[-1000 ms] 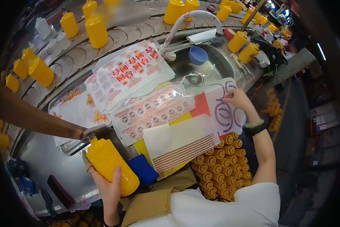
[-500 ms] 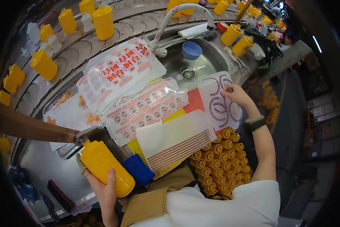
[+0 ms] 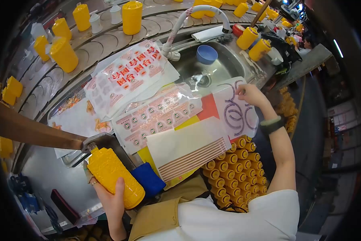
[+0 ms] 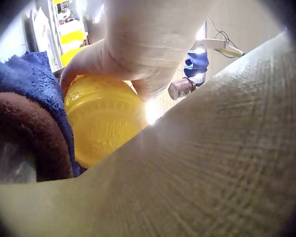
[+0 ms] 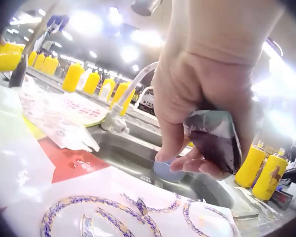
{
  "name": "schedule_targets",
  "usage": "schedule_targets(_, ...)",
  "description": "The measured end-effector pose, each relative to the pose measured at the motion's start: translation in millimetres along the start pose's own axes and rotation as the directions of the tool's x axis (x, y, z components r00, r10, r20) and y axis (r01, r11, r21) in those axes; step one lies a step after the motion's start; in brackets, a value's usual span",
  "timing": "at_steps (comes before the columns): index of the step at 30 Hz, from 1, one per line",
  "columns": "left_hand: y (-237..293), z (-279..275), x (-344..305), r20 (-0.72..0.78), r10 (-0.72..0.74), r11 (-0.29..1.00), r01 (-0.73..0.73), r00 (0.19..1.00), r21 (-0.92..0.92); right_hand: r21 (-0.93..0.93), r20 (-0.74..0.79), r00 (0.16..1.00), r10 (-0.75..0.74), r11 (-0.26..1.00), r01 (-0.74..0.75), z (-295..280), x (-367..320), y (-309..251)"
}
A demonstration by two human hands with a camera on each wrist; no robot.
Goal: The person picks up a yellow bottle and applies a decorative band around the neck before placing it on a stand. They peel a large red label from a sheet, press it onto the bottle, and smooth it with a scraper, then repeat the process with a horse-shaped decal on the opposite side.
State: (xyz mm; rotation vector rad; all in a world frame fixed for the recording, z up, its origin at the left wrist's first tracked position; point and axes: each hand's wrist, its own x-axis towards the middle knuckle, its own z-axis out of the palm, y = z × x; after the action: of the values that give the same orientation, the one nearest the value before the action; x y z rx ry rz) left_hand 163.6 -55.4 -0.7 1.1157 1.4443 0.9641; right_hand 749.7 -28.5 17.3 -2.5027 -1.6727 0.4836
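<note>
My left hand (image 3: 111,200) grips a yellow embossed bottle (image 3: 115,172), thumb along its near side. The bottle tilts, its clear neck at a grey metal bracket (image 3: 105,140); its round base (image 4: 101,126) faces the left wrist camera. My right hand (image 3: 252,96) hovers close over the far corner of a white sheet (image 3: 225,100) printed with purple curved decals (image 5: 113,205). In the right wrist view, its curled fingers hold a small dark flat piece with a pale green edge (image 5: 217,143). I cannot tell whether the fingertips also pinch a decal.
Other decal sheets (image 3: 134,72) overlap beside a steel sink (image 3: 228,60) with a blue bowl (image 3: 207,54) and curved tap. Yellow bottles (image 3: 132,18) stand on a conveyor behind. Packed bottles (image 3: 236,172) sit by my lap. A blue cloth (image 3: 148,179) lies beside the held bottle.
The bottles on the conveyor have travelled to the right. My right fingers have shifted slightly towards the decal sheet's far edge. The left hand keeps its grip on the bottle.
</note>
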Motion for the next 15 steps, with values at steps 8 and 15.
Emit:
schedule_targets(8, -7, -2, 2, 0.012, 0.047, 0.999, -0.047, 0.999, 0.026, 0.197, 0.033, 0.999, 0.029, 0.98, -0.035, 39, -6, 16)
schedule_targets(15, -1, 2, 0, 0.006, 0.056, 0.998, -0.057, 0.998, 0.033, 0.1, 0.031, 1.0, 0.001, 0.995, -0.004, 6, -25, -4)
